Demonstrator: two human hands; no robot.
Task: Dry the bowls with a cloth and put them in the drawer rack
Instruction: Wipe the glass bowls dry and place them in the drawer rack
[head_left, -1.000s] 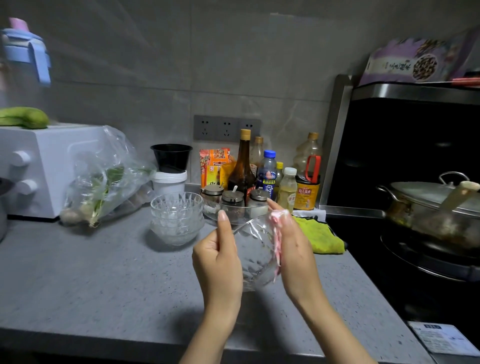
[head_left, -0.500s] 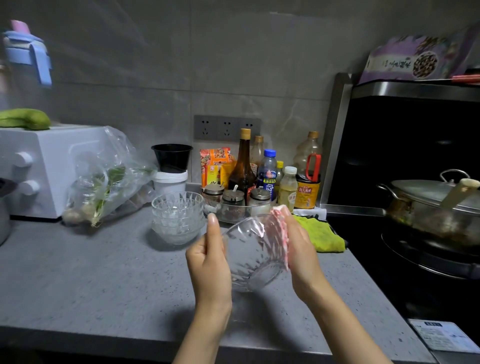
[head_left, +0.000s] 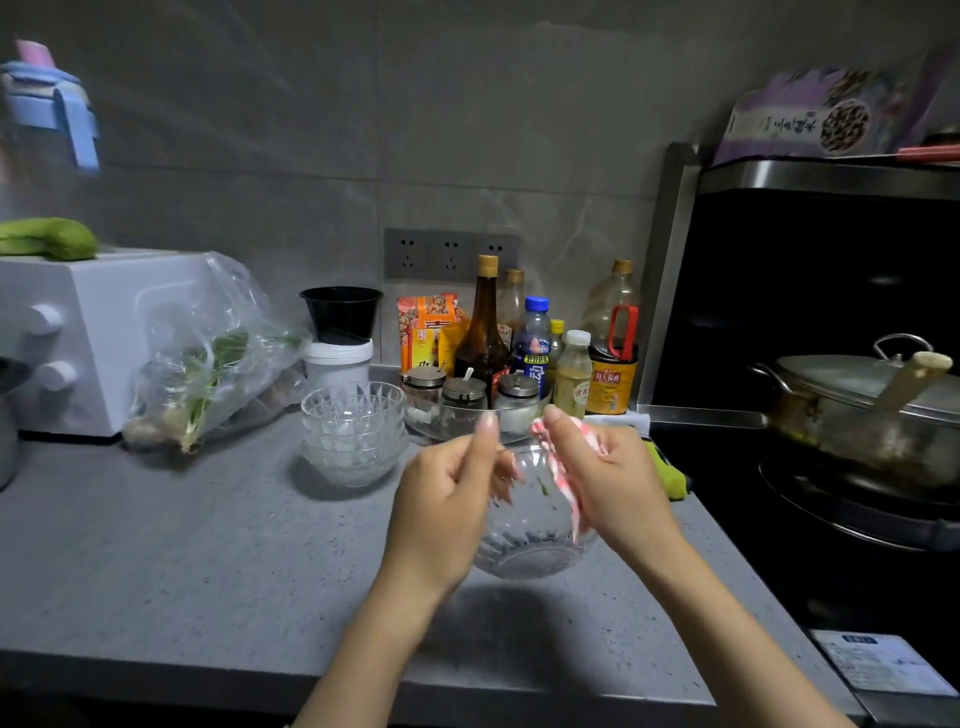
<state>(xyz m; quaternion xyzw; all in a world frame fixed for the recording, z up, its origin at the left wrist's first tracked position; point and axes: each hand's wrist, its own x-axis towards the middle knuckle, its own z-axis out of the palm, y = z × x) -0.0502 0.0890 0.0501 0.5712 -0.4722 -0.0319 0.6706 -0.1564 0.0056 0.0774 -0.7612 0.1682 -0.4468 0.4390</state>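
Left hand (head_left: 447, 514), centre of frame: fingers curled over the left rim of the glass bowl (head_left: 530, 545), thumb raised outside it. It grips the bowl and holds it tilted just above the counter (head_left: 208, 545).

Right hand (head_left: 608, 483), just right of it: thumb and fingers pinch a pink-and-white cloth (head_left: 563, 483) at the bowl's right rim. The cloth trails down that wall. Through the glass I cannot tell whether it lies inside or outside.

Step in hand, as I read it, is wiping the rim and wall.
- Wet cut glass is likely slick, so the left grip should be firm.
- Turn the bowl with the left hand so the cloth covers the full ring.
- Press into the cut ridges, where water would sit, then do the base.
- Work low over the counter.

Containers, going outward:
- Stack of bowls (head_left: 353, 431), left of centre: nested mouth-up, nothing seen in them. Dried or not, cannot tell.
- Shallow glass dish (head_left: 423, 423), behind the hands: holds three lidded spice jars (head_left: 464, 392).
- White tub (head_left: 338, 361), behind the stack: lid on, black bowl (head_left: 342, 312) on top, contents hidden.
- Plastic bag (head_left: 208, 353), mid-left: leafy greens inside.
- Lidded pot (head_left: 857, 395), far right: contents unclear.

The drawer rack is not in view.
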